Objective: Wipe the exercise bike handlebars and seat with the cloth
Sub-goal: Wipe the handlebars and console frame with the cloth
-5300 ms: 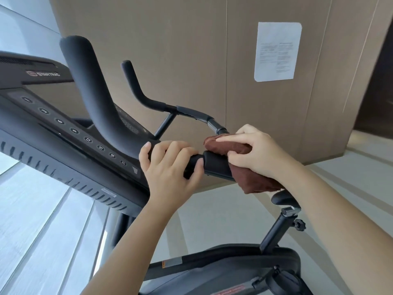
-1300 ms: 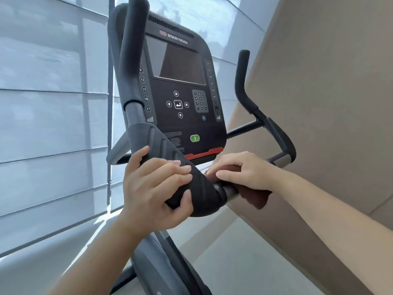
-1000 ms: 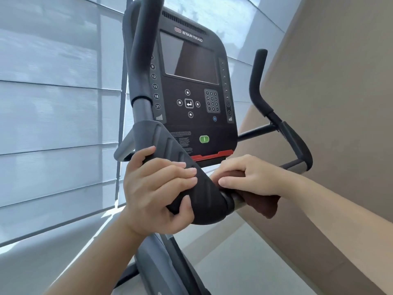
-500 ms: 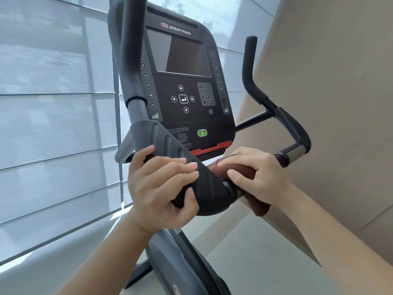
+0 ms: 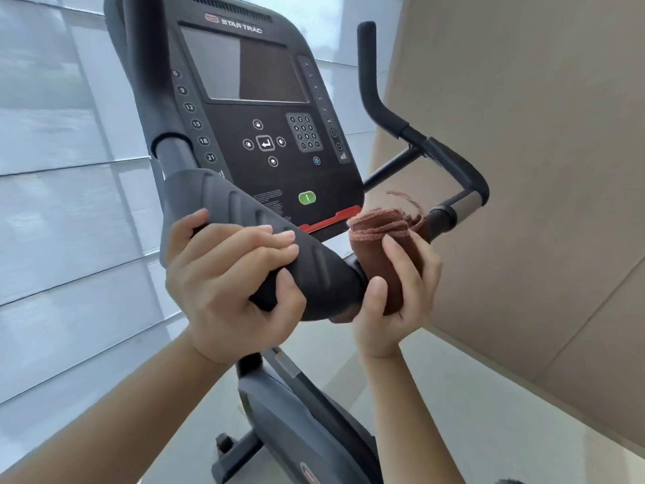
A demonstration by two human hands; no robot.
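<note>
Right hand (image 5: 391,319) now beneath cloth (image 5: 378,248)

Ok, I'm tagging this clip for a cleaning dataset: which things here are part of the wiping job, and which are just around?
In the job:
- brown cloth, gripped by the right hand
- padded handlebar grip, held by the left hand
- far handlebar

Just around:
- Star Trac console
- window blinds
- wall panel

The seat is out of view.
</note>
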